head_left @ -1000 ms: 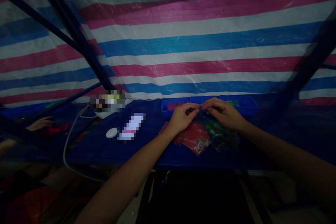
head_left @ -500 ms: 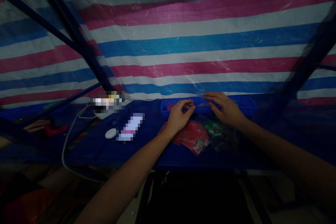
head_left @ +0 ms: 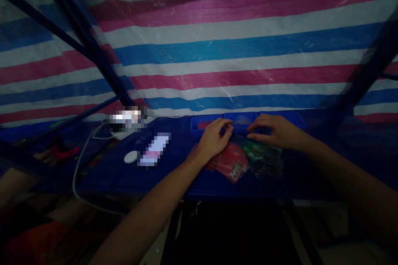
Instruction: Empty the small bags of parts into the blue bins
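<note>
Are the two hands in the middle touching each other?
No, there is a gap between the left hand and the right hand, and part of the blue tray shows through it.

No text, label or number can be read.

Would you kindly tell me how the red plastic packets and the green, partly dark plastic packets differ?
The red plastic packets look mostly red, while the green, partly dark plastic packets mix both tones. The red packets lie nearer the left hand, the green ones nearer the right hand. Both look shiny and lie on the blue table.
</note>
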Motion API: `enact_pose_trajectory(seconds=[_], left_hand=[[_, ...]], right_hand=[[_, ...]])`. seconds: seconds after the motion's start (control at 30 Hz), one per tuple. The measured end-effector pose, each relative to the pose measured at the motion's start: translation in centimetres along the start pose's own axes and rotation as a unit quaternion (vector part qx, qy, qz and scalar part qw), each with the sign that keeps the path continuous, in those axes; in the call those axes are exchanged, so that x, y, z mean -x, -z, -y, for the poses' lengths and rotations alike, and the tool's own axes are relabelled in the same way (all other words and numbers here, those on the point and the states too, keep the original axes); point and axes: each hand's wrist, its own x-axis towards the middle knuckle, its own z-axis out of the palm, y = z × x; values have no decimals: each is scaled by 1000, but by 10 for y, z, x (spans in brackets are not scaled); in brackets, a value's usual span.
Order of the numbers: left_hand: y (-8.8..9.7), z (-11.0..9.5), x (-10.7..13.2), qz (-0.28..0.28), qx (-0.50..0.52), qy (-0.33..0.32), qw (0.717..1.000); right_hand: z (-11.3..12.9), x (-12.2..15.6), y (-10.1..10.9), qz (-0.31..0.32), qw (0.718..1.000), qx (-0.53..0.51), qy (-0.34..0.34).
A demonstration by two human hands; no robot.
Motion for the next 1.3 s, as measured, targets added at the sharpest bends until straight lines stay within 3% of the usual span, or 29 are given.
enact_pose_trajectory(seconds=[0.23, 0.6, 0.73, 0.87, 0.97, 1.03, 1.2, 1.3], left_hand=[[1, 4, 0, 9, -1, 4, 1000], [1, 2, 0, 8, 38, 38, 999], [2, 2, -1, 6, 101, 74, 992], [10, -5, -2, 10, 171, 69, 983], [14, -12, -1, 34, 201, 34, 978], [13, -15, 0, 49, 206, 21, 977], [0, -7, 1, 54, 169, 67, 982], [-3, -2, 0, 37, 173, 85, 981]], right_hand=[[21, 1, -30, 89, 987, -105, 81], [39, -4, -52, 89, 981, -103, 135], [44, -4, -48, 46, 987, -117, 100], [35, -4, -41, -64, 984, -164, 4], [22, -5, -41, -149, 960, -212, -104], [15, -7, -42, -185, 941, -247, -141], [9, -12, -45, -228, 918, -279, -168], [9, -13, -45, -211, 908, -317, -174]])
